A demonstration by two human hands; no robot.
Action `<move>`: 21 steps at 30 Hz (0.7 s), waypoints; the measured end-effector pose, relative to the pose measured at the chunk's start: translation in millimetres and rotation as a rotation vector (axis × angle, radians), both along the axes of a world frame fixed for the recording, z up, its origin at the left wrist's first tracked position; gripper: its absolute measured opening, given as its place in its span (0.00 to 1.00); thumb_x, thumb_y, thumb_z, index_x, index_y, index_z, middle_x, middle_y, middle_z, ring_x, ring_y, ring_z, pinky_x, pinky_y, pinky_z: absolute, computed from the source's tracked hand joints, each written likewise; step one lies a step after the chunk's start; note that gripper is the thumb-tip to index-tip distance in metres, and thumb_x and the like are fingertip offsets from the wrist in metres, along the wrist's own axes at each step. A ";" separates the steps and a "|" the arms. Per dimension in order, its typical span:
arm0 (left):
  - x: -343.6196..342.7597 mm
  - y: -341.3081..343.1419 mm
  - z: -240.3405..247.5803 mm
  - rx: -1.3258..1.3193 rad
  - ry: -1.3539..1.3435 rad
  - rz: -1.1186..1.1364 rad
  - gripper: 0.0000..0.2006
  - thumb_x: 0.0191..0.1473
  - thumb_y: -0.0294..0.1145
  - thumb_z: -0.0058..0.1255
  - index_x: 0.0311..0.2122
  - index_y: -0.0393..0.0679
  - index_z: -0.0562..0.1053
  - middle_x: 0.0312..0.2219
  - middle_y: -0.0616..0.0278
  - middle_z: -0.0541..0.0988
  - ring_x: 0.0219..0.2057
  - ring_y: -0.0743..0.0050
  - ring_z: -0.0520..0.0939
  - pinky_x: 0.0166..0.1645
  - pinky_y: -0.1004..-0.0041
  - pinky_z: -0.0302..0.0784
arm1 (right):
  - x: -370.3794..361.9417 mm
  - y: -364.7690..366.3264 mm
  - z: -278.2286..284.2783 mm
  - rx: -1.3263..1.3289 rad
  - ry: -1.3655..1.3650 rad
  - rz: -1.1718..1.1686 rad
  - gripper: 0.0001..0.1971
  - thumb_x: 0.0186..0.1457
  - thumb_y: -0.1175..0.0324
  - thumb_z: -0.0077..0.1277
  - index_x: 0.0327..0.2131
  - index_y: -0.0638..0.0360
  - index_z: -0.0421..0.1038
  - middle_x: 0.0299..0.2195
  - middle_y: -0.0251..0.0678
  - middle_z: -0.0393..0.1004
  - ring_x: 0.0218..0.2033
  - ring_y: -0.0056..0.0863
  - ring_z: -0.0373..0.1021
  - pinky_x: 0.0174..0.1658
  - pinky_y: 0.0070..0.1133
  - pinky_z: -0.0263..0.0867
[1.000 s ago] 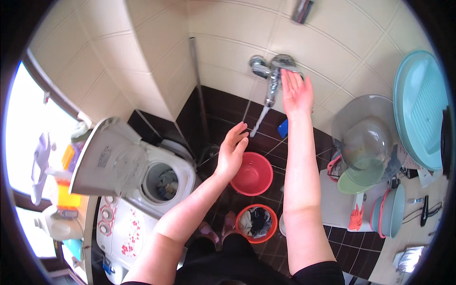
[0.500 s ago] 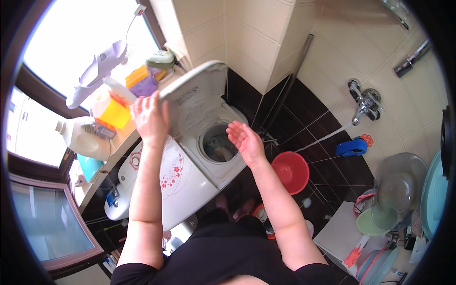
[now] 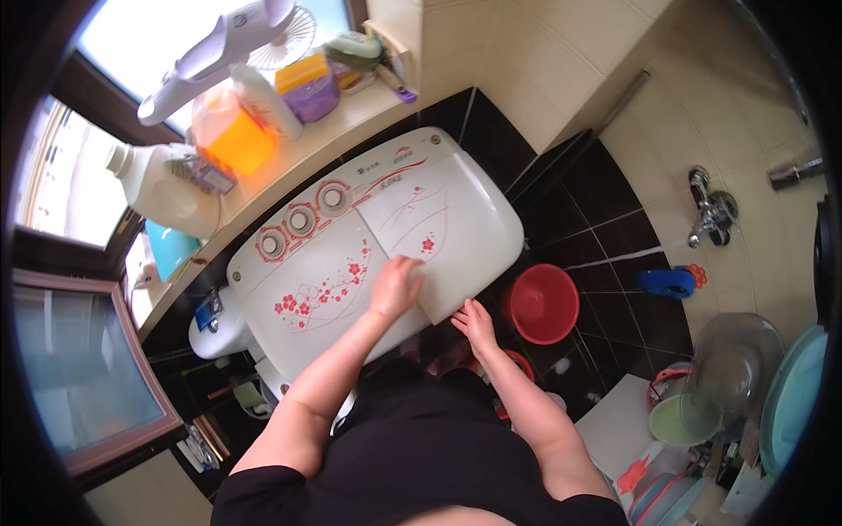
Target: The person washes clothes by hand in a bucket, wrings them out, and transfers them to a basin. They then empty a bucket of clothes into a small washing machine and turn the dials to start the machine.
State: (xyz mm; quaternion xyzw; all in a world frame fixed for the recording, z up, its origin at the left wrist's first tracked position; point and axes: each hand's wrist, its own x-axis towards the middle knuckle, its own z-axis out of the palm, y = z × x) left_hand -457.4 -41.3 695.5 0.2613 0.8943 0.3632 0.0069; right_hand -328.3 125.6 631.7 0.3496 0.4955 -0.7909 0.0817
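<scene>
Before me stands a white twin-tub washing machine (image 3: 324, 337) with red flower prints and three round knobs (image 3: 300, 220). Its right-hand lid (image 3: 474, 219) lies down, covering the tub. My left hand (image 3: 396, 287) is over the seam between the two lids, fingers loosely bent and apart, holding nothing; whether it touches the surface is hard to tell. At the lid's front edge is my right hand (image 3: 475, 328), fingers stretched out with their tips against the edge.
A red bucket (image 3: 544, 303) stands on the dark tiled floor beside the machine. Bottles, including a white jug (image 3: 167, 188), and a lilac slipper (image 3: 215, 53) crowd the windowsill. To the right are a wall tap (image 3: 712, 215), a blue brush (image 3: 665, 281) and stacked basins (image 3: 684, 419).
The washing machine's right-hand lid, raised before with the tub showing, is now down. My left hand has moved right and nearer; my right hand has come down to the front edge.
</scene>
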 end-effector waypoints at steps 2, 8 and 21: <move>-24.6 -39.0 -36.4 0.010 -0.020 0.210 0.15 0.45 0.30 0.54 0.40 0.45 0.70 0.34 0.54 0.72 0.36 0.53 0.74 0.39 0.63 0.71 | -0.1 -16.5 -12.0 0.136 -0.058 0.000 0.19 0.59 0.60 0.41 0.51 0.58 0.57 0.42 0.40 0.65 0.41 0.27 0.66 0.42 0.23 0.67; -98.3 -133.8 -46.6 -0.165 0.252 0.699 0.25 0.45 0.36 0.57 0.46 0.37 0.62 0.40 0.49 0.67 0.41 0.50 0.72 0.41 0.61 0.71 | -22.0 -75.9 -9.7 0.895 0.230 0.324 0.20 0.49 0.72 0.52 0.47 0.58 0.61 0.39 0.39 0.58 0.32 0.25 0.63 0.37 0.24 0.68; -161.5 -183.0 -47.8 -0.453 0.155 0.243 0.22 0.35 0.24 0.57 0.41 0.46 0.68 0.38 0.60 0.70 0.41 0.58 0.72 0.39 0.61 0.71 | -59.5 -137.0 27.5 1.487 0.246 1.089 0.41 0.43 0.57 0.56 0.59 0.57 0.48 0.62 0.52 0.36 0.62 0.59 0.31 0.53 0.58 0.45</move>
